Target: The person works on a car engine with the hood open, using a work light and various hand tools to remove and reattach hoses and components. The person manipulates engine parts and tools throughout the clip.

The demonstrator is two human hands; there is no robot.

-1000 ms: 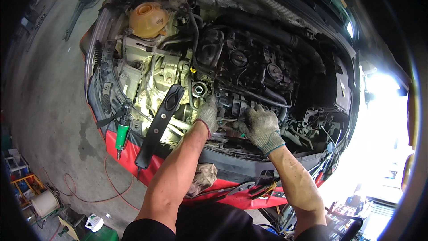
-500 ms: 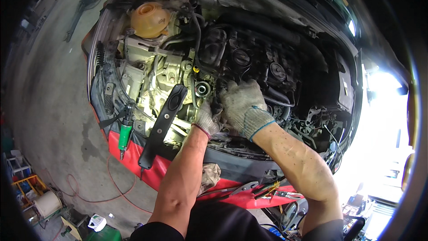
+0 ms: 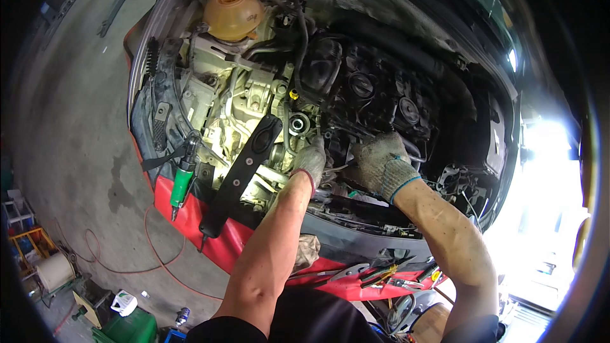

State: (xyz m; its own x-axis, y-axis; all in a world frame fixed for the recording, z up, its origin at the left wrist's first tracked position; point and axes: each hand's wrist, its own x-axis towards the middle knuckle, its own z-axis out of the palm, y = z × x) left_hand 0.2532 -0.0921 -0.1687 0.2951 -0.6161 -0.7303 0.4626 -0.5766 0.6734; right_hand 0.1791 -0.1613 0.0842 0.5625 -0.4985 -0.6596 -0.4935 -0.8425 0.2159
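Both my hands wear grey knitted work gloves and reach into a car's engine bay. My left hand point(image 3: 309, 157) is closed, just below a round metal-rimmed opening point(image 3: 297, 125); whatever its fingers grip is hidden. My right hand point(image 3: 379, 160) is curled near the front of the black engine point(image 3: 375, 89), its fingertips turned down and out of sight. A thin grey rod or hose point(image 3: 341, 167) shows in the gap between the hands; I cannot tell whether either one holds it. Left of my left hand, a long black work light point(image 3: 241, 174) leans across the bay's front edge.
A green air ratchet point(image 3: 180, 184) rests at the left front corner on the red bumper point(image 3: 229, 241). An orange coolant tank point(image 3: 233, 16) sits far left. A crumpled rag point(image 3: 307, 253) and several pliers point(image 3: 387, 271) lie along the front edge. A red hose point(image 3: 121, 271) trails over the floor.
My right hand has moved right, away from my left, opening a gap where the thin rod or hose shows. The whole view has shifted a little.
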